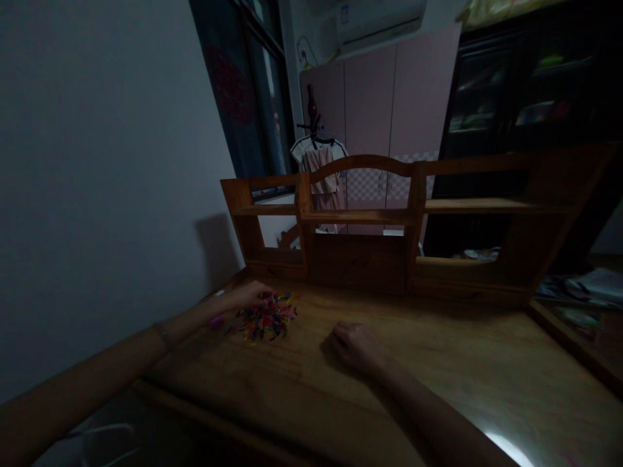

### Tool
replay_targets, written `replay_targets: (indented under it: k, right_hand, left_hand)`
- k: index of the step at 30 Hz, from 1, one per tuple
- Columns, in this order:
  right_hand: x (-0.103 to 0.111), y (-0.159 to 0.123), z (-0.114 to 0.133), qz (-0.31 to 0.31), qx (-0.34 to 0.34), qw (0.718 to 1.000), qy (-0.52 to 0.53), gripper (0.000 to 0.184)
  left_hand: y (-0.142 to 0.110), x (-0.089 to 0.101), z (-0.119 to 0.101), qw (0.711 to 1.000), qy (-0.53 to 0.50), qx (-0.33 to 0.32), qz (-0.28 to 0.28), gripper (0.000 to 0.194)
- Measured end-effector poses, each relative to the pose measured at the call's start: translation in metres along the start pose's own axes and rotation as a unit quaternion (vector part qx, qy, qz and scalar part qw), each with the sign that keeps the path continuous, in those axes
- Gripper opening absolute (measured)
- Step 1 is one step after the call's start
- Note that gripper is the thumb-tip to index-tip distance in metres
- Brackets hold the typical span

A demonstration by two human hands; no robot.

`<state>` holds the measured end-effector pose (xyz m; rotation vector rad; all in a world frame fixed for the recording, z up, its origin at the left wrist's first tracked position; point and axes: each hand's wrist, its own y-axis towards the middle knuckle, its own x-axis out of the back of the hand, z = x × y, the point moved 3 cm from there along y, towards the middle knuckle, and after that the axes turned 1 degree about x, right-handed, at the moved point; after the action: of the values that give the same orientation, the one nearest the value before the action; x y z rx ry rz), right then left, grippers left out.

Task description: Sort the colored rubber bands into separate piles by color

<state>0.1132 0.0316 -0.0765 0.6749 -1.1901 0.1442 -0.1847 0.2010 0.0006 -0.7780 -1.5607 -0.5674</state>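
A small heap of many-coloured little pieces (268,318) lies on the wooden desk (438,370) near its far left corner. My left hand (248,297) reaches across to the heap's left edge, fingers curled down into the pieces; what they pinch is too small to make out. A single pink piece (217,321) lies apart, just under my left wrist. My right hand (355,347) rests on the desk to the right of the heap, knuckles up, fingers curled under, nothing visible in it.
A wooden shelf unit (360,217) with open compartments stands along the desk's back edge. A grey wall runs on the left. Behind are a window, hanging clothes (321,165), pink cupboards and a dark cabinet. Papers lie at the far right (584,285).
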Motion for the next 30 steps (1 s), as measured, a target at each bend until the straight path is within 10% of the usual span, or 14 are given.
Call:
replay_targets:
  k: [16, 24, 30]
  right_hand:
    - [-0.004, 0.0, -0.002, -0.015, 0.008, 1.0, -0.007, 0.022]
    - [-0.001, -0.001, 0.0, -0.013, 0.007, 1.0, -0.003, 0.023]
    - [0.0, 0.0, 0.0, -0.014, 0.0, 1.0, -0.003, 0.023]
  left_hand:
    - [0.001, -0.007, -0.033, 0.999, 0.031, 0.019, -0.009, 0.061]
    - [-0.008, -0.046, -0.088, 0.993, 0.089, -0.052, -0.048, 0.031]
    - [-0.009, -0.046, -0.074, 0.984, 0.112, -0.127, -0.058, 0.034]
